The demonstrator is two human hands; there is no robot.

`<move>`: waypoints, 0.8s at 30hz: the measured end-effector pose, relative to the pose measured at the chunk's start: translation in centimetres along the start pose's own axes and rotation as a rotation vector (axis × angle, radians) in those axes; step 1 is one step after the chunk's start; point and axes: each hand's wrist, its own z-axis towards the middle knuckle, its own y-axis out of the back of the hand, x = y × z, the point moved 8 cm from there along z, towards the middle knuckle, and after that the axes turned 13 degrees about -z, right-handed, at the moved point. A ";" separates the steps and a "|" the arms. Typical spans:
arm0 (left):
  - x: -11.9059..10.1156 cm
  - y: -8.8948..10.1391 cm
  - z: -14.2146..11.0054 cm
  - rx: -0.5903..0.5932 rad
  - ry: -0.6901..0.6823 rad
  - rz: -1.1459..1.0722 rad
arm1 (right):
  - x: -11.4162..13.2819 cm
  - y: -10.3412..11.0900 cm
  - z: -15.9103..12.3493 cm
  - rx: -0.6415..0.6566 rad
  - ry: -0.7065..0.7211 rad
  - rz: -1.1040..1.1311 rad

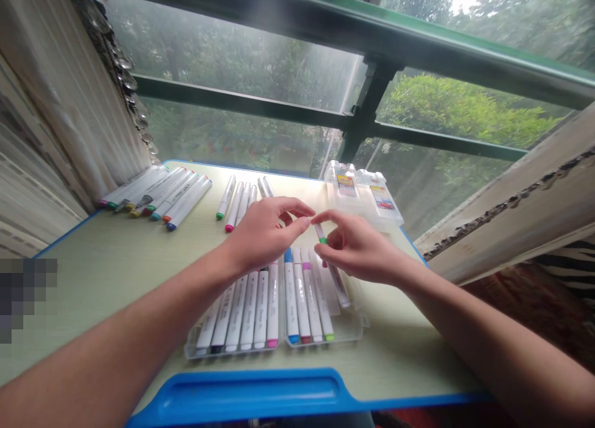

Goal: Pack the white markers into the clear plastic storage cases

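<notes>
Head view: right hand (360, 245) seemingly pinches green-banded marker (323, 240) near left hand (267, 229).

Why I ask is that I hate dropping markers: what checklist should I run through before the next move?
1. Right hand gripping the green-banded marker: ok.
2. Left hand off that marker: cannot tell; its fingertips are close to the upper end.
3. Marker's lower end resting on the open case: cannot tell.
4. Room right of the lime-ended marker: ok, bare plastic shows.
5. Table free of loose markers: not ok; several lie at the left.
</notes>
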 end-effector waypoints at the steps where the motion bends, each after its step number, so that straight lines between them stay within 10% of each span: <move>1: 0.0 0.0 0.0 0.004 -0.007 0.024 | 0.1 0.2 0.0 -0.025 0.010 -0.038; 24: -0.6 -1.4 -0.5 0.134 -0.100 0.173 | -1.2 0.0 1.1 0.083 0.017 -0.183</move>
